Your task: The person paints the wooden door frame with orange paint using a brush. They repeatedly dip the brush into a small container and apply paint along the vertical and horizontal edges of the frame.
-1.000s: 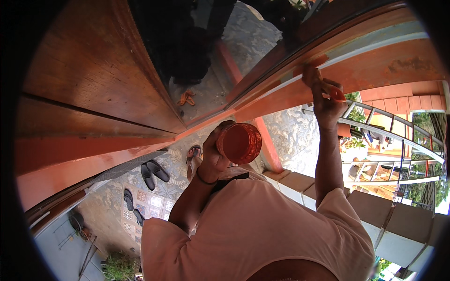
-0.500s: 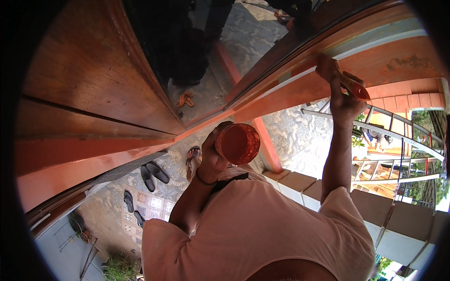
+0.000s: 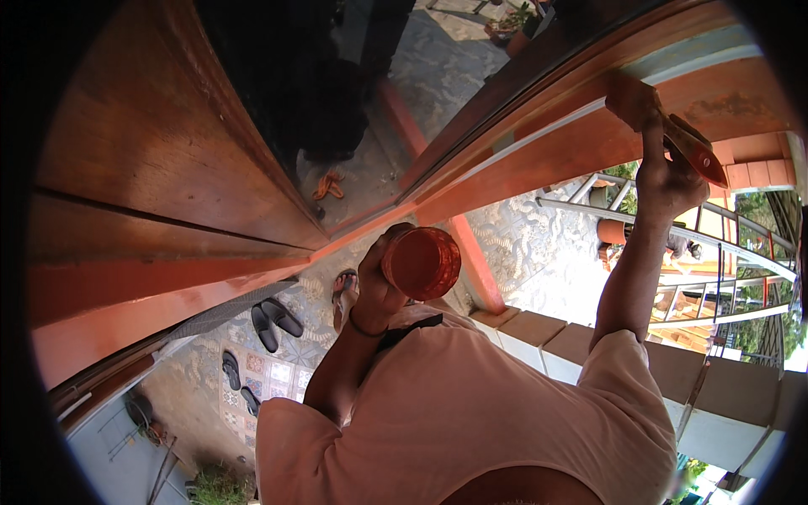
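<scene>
At the left, a broad reddish-brown varnished wooden door panel (image 3: 160, 160) fills the view, with pairs of dark sandals (image 3: 273, 320) on the patterned tile floor (image 3: 539, 252) below it. Near the centre, the left hand (image 3: 374, 290) has its fingers wrapped around a round orange-brown plastic container (image 3: 422, 263), held close to the door's lower edge. At the upper right, the right hand (image 3: 665, 172) grips a wide flat paintbrush (image 3: 665, 126), its bristles pressed against the orange-painted wooden frame (image 3: 581, 135).
</scene>
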`<control>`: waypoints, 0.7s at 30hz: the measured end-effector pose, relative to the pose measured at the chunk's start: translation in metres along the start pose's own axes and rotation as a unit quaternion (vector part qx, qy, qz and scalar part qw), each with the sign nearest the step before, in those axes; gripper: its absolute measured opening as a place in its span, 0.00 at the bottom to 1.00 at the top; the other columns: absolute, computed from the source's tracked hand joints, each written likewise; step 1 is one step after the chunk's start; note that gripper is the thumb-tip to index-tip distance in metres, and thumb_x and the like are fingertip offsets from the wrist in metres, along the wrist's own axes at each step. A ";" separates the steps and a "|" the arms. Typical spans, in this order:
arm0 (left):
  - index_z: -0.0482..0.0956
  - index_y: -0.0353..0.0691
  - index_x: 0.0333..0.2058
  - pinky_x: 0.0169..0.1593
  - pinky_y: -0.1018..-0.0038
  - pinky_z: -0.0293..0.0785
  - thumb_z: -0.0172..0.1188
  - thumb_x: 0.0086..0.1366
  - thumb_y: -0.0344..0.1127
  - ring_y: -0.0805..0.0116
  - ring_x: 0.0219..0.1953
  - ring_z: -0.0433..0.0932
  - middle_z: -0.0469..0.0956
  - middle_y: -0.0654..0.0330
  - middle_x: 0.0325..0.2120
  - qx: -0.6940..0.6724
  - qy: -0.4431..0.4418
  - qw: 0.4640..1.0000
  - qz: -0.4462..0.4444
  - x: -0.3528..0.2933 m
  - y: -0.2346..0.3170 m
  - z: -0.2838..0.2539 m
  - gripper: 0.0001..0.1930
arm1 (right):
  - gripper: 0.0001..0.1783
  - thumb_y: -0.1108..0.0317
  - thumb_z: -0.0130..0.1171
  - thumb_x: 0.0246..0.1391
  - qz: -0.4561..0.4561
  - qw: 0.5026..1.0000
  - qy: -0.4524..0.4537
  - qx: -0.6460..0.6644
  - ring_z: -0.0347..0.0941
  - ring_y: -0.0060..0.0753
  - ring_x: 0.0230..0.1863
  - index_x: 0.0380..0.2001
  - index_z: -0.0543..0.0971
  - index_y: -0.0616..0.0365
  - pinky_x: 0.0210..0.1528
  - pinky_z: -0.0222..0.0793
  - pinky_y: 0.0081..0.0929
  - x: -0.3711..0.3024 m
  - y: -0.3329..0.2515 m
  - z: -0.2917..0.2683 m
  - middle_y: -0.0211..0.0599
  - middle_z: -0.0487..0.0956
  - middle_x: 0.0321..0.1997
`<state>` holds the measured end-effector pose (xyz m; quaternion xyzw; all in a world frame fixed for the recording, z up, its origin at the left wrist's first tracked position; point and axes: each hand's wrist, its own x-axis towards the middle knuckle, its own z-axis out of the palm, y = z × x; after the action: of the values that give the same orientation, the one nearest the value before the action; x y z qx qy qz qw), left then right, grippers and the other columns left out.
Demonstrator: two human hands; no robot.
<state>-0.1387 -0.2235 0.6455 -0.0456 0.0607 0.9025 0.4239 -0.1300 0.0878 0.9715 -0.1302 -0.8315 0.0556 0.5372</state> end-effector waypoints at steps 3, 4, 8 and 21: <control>0.71 0.41 0.66 0.61 0.44 0.82 0.46 0.79 0.61 0.45 0.62 0.79 0.78 0.46 0.61 -0.004 0.004 1.000 0.006 0.000 0.000 0.001 0.32 | 0.16 0.69 0.79 0.54 -0.007 0.994 0.055 0.093 0.87 0.31 0.41 0.41 0.84 0.66 0.47 0.84 0.27 0.003 -0.003 -0.003 0.41 0.89 0.41; 0.71 0.40 0.65 0.61 0.45 0.82 0.46 0.79 0.61 0.46 0.62 0.79 0.78 0.46 0.60 -0.004 0.007 1.000 0.006 0.000 0.000 0.002 0.31 | 0.16 0.67 0.79 0.54 -0.019 0.989 0.072 0.127 0.87 0.31 0.40 0.40 0.84 0.64 0.45 0.84 0.25 0.002 -0.004 -0.005 0.40 0.89 0.40; 0.72 0.35 0.64 0.66 0.47 0.76 0.50 0.78 0.53 0.50 0.63 0.78 0.78 0.47 0.60 -0.035 -0.016 0.999 0.006 0.000 0.004 0.011 0.28 | 0.15 0.69 0.78 0.56 -0.037 0.986 -0.004 0.160 0.87 0.31 0.41 0.40 0.83 0.65 0.46 0.83 0.26 -0.035 -0.012 -0.007 0.41 0.88 0.41; 0.72 0.38 0.65 0.61 0.49 0.81 0.50 0.79 0.58 0.50 0.60 0.81 0.79 0.49 0.59 -0.057 -0.022 0.998 -0.008 0.007 0.000 0.013 0.31 | 0.12 0.76 0.76 0.56 -0.048 0.993 -0.002 0.107 0.86 0.31 0.41 0.40 0.84 0.68 0.46 0.81 0.25 -0.016 0.009 -0.005 0.43 0.88 0.42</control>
<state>-0.1435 -0.2166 0.6580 -0.0501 -0.0007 0.9017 0.4294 -0.1177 0.0920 0.9577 -0.0319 -0.8268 0.1189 0.5488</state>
